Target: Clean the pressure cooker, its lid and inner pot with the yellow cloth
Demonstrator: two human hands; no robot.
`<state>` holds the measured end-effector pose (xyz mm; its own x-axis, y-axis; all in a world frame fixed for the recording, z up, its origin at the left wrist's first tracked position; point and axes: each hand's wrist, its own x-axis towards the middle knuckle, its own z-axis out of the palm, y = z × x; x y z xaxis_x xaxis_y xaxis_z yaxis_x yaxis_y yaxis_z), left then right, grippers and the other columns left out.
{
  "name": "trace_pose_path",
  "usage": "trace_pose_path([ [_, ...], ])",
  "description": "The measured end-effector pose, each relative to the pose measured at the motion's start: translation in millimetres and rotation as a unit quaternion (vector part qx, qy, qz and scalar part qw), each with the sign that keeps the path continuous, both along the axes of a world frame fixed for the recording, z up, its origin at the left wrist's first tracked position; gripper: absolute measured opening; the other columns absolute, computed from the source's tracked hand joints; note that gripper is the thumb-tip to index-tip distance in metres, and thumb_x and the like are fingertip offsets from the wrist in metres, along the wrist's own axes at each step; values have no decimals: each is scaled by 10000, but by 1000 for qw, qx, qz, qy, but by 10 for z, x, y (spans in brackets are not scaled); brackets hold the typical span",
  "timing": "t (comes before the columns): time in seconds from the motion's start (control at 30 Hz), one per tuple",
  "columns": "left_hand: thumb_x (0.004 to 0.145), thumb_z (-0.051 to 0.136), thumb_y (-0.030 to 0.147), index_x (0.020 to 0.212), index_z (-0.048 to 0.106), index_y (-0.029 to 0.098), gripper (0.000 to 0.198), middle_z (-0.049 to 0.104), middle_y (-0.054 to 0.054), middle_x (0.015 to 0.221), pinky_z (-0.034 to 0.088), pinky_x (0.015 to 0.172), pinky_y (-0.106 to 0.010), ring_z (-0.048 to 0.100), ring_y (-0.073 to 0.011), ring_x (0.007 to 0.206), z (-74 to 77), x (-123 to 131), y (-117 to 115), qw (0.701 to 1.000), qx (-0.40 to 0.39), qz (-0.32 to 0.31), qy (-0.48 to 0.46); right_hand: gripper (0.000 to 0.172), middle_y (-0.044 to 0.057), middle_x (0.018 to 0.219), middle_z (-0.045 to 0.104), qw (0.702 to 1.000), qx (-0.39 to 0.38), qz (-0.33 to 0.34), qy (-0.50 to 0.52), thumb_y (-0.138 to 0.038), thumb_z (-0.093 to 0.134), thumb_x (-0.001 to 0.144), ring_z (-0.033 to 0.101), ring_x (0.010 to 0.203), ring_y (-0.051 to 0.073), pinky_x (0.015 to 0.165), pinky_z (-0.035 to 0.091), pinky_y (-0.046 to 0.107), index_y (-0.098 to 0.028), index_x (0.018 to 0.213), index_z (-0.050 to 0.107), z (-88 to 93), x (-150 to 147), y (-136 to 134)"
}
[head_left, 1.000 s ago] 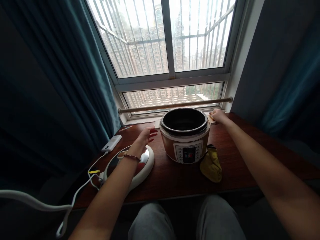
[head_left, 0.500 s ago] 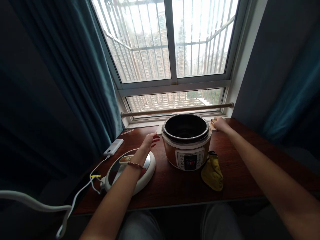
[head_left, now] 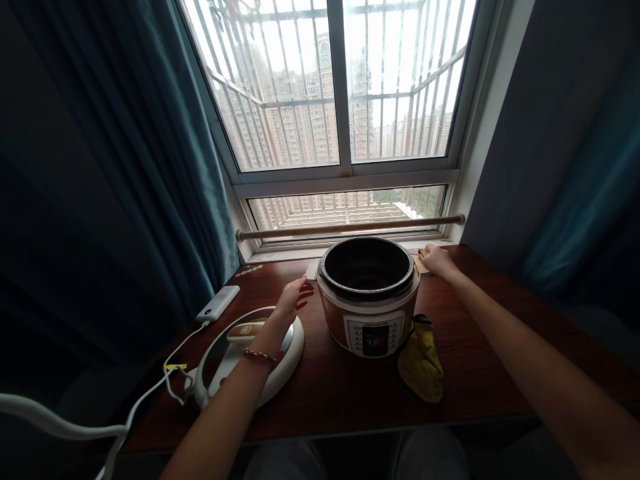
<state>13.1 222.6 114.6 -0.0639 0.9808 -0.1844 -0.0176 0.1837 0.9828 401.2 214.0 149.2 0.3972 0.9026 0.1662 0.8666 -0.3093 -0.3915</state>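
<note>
An open electric pressure cooker [head_left: 369, 300] with a dark inner pot stands on a dark wooden table [head_left: 470, 347] under a window. My left hand [head_left: 295, 298] hovers just left of the cooker with its fingers spread and holds nothing. Below that hand lies the cooker's white lid [head_left: 250, 353], flat on the table. My right hand [head_left: 436, 259] reaches behind the cooker's right side and rests on its small side handle [head_left: 421, 263], fingers curled over it.
A crumpled yellow cloth [head_left: 421, 360] lies right of the cooker's front. A white power bank [head_left: 218, 303] with a white cable [head_left: 145, 400] sits at the table's left. Teal curtains hang on both sides. A wooden rod [head_left: 350, 227] runs along the window sill.
The camera tilted up a little, so everything sits lower in the frame. My left hand drew slightly nearer the cooker. My right hand stayed at the side handle.
</note>
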Motion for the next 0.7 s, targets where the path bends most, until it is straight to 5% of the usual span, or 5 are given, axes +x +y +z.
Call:
trace_pose_path([
  [0.27,647,686,416,843,629,214,287,672,-41,847,478,625,-301,622,-187,731,-291,-478,-1039,983,57,104,-143,331,156,947,640,998,41,-10,53,-371,418,856,585,883,237,705,392,279,-132,1010,589,64,-14,-89],
  [0.4,491,745,420,817,628,149,439,676,-57,753,482,557,-295,625,-202,645,-746,-983,-1636,973,-11,222,-63,485,135,1024,621,910,335,-45,238,-491,413,844,587,921,226,808,431,352,-138,1159,521,27,-325,-645],
  [0.5,480,697,498,828,620,140,506,671,-77,774,490,584,-322,625,-235,682,-933,-1319,-1710,960,-4,261,99,391,90,1106,596,809,465,-66,353,-436,397,876,569,985,192,841,442,320,-180,1140,529,-316,-922,-1345],
  [0.6,600,575,562,865,603,161,482,642,-106,889,490,695,-383,616,-279,783,-902,-1517,-1479,907,61,239,342,289,57,981,642,844,385,-117,355,-405,448,864,602,872,174,751,463,253,-196,986,606,-935,-1639,-1964],
  [0.7,705,464,573,1078,550,156,567,539,-148,1148,413,898,-412,527,-315,1047,-794,-1535,-1099,811,161,183,531,257,33,809,671,884,324,-9,338,-386,463,860,635,732,168,666,488,236,-216,831,653,-1540,-2129,-2273],
])
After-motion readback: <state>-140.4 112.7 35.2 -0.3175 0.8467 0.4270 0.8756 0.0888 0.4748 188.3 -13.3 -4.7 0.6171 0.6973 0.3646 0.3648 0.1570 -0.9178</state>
